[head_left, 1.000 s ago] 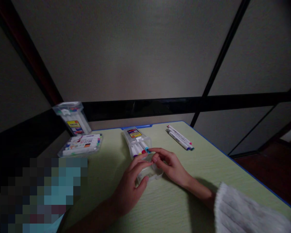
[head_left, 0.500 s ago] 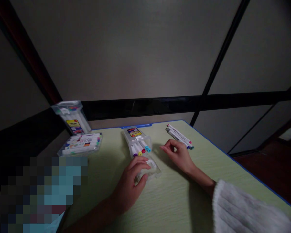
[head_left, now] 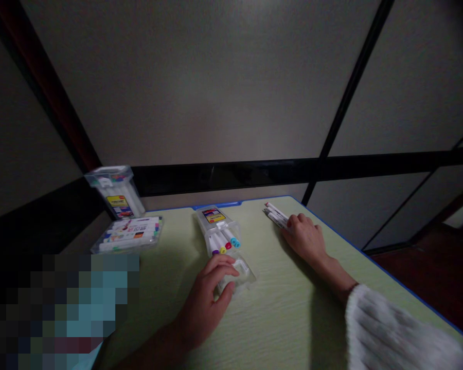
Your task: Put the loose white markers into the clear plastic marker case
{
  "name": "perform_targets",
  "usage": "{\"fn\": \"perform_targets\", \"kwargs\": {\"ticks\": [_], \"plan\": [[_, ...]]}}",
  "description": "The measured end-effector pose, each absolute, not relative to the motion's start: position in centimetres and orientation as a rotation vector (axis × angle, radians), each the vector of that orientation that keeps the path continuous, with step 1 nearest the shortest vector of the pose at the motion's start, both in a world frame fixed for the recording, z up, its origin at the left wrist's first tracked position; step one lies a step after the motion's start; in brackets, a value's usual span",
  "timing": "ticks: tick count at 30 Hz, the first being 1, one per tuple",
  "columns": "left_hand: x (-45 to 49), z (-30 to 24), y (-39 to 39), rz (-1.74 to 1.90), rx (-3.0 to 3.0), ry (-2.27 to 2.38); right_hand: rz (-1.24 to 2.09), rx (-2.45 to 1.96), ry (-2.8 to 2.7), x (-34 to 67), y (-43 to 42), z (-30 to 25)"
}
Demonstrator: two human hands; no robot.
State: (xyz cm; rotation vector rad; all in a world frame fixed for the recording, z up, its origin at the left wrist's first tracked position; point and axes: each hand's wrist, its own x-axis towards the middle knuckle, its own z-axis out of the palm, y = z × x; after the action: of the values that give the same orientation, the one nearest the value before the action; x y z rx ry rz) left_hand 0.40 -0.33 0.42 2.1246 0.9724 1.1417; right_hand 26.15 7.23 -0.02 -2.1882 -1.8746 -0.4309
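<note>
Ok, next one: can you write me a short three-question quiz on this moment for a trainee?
1. True or false: the right hand lies on the loose markers near the far right corner of the table.
2. What does the left hand hold? A) a clear lid B) a notebook C) a cup
3. The open case lies on its side: does its open end face towards the person or away?
Key: 1 true; 2 A; 3 towards the person.

Green table (head_left: pixel 285 318): open marker case (head_left: pixel 217 228), clear lid (head_left: pixel 242 271), flat marker pack (head_left: pixel 129 234) left, loose markers (head_left: pixel 273 213) far right
</note>
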Motion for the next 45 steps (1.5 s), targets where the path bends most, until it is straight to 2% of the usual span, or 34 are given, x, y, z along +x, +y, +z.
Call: {"fn": "perform_targets", "kwargs": {"ticks": [9, 20, 23, 29, 33, 38, 45], "plan": [[0.3, 0.3, -0.3, 1.135, 2.126, 0.974, -0.426, -2.222, -1.944, 25.8, 7.1, 0.0], [0.4, 0.4, -0.3, 1.165, 2.140, 0.986, -0.312, -1.941, -1.969, 25.1, 7.1, -0.1], [0.3, 0.4, -0.3, 1.232, 2.143, 0.979, -0.082, -1.749, -1.801, 24.8, 7.0, 0.0], [0.4, 0.5, -0.1, 1.395, 1.968, 1.100, 0.807, -0.932, -1.433, 22.6, 6.2, 0.8], [0.6, 0.4, -0.1, 1.418, 1.787, 1.093, 1.194, -0.719, -1.185, 20.5, 4.9, 1.1], [0.6, 0.2, -0.1, 1.439, 1.712, 1.097, 1.416, -0.654, -1.067, 19.0, 3.6, 0.8], [0.3, 0.6, -0.2, 1.481, 1.784, 1.195, 1.461, -0.691, -1.054, 18.5, 3.1, 0.7]]}}
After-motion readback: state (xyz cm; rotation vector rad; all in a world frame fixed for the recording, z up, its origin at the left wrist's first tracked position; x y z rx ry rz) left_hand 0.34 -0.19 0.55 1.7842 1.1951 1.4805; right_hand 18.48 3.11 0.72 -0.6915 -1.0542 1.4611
